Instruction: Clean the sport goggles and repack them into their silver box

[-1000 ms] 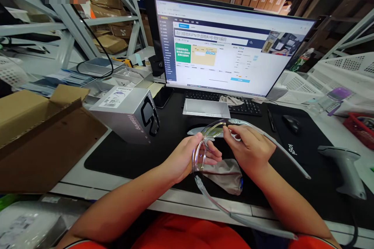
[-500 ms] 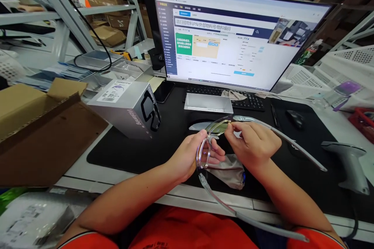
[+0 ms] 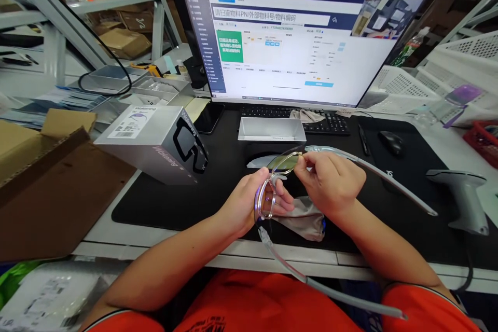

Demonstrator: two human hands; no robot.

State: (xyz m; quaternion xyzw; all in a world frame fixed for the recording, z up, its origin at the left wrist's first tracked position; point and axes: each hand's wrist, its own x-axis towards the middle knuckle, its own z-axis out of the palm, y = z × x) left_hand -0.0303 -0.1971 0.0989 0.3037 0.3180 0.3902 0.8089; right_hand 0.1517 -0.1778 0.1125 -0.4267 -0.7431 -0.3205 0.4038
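Note:
A pair of clear-framed glasses point(image 3: 280, 166) with long grey temples is held over the black desk mat point(image 3: 163, 202), temples unfolded. My left hand point(image 3: 249, 202) is closed around the left lens rim. My right hand point(image 3: 330, 181) pinches the frame at the upper edge of the right lens. A grey cloth pouch point(image 3: 303, 218) lies on the mat under my hands. One temple reaches right across the mat, the other down toward my lap.
A silver glasses box point(image 3: 155, 140) lies left of my hands, an open cardboard box point(image 3: 46, 176) further left. Behind are a small silver tray point(image 3: 271, 129), keyboard point(image 3: 322, 122) and monitor point(image 3: 295, 31). A mouse point(image 3: 390, 141) and grey barcode scanner point(image 3: 462, 197) lie right.
The view has tilted down and moved closer to the monitor. Both hands keep their grip on the glasses, which have shifted only slightly.

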